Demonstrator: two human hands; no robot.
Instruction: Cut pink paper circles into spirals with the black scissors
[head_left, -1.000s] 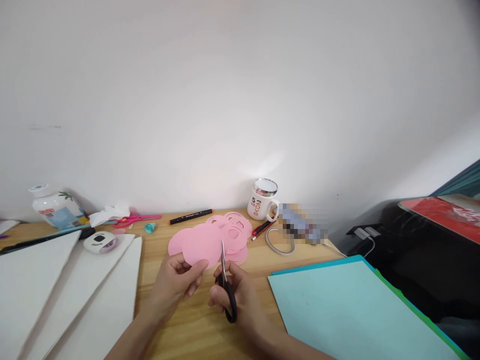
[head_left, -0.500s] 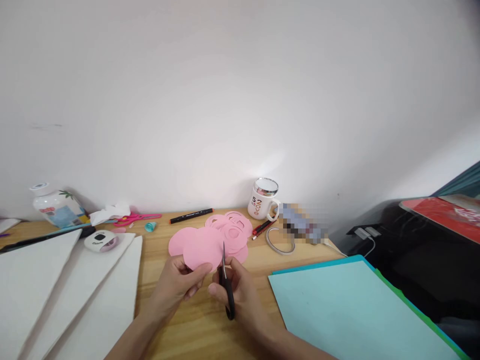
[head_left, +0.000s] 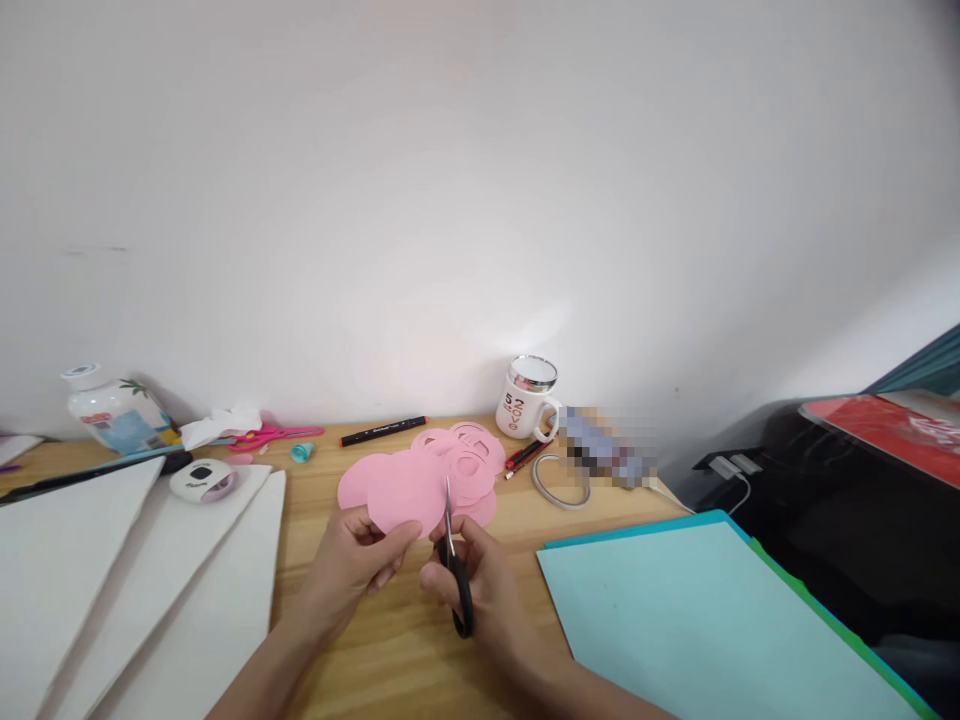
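Between thumb and fingers, my left hand (head_left: 360,565) pinches a round pink paper piece (head_left: 406,490) by its lower edge. My right hand (head_left: 480,580) is closed on black-handled scissors (head_left: 460,590), whose blades point away from me at the right edge of that piece. Whether the paper lies between the blades I cannot tell. Behind it on the desk, a heap of pink paper cut-outs (head_left: 471,470) shows rings and rounded shapes. Another pink rounded shape (head_left: 352,482) shows at the left, partly covered by the held piece.
At the back stand a white mug (head_left: 525,400) and a black marker (head_left: 383,432). A grey ring (head_left: 561,482) lies right of the cut-outs. White boards (head_left: 187,590) fill the left, with pink scissors (head_left: 274,436) behind. Light-blue sheets (head_left: 675,600) cover the right side.
The scissors and my right hand have shifted very slightly. My left hand still holds the pink paper in nearly the same place.
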